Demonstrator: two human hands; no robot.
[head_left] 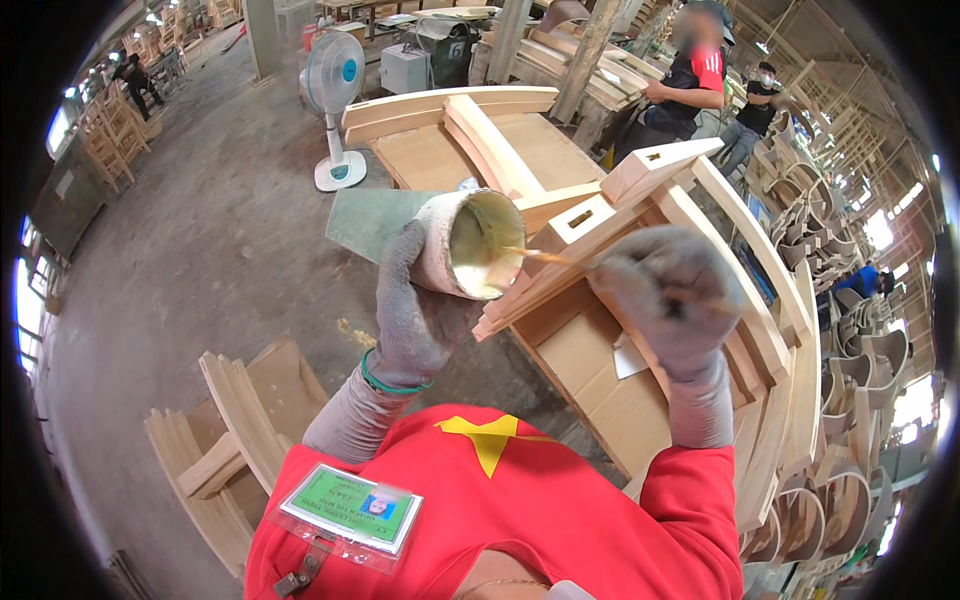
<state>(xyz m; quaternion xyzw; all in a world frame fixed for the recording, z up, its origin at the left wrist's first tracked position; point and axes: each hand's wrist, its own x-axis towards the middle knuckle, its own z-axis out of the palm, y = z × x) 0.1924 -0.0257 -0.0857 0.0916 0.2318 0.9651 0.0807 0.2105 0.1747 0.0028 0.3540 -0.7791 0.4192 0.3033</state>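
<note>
My left hand (408,310), in a grey glove, is closed round a tapered pale cup (437,240) tilted on its side, its mouth toward the right. Whitish, glue-like paste (490,272) coats the inside of the cup. A thin wooden stick (545,256) has its tip at the cup's mouth. My right hand (670,290), gloved too and slightly blurred, grips the stick's other end. Right below and behind that hand lie curved wooden frame parts (690,225). Near the cup, a wooden block end with a slot (580,218) points up.
Cardboard-topped supports (590,375) carry the wooden parts, with more curved pieces (490,145) beyond. A white standing fan (335,85) is at the far left. Stacked wood (240,440) lies at lower left. Co-workers (690,80) stand at the back right; curved panels (860,400) fill the right side.
</note>
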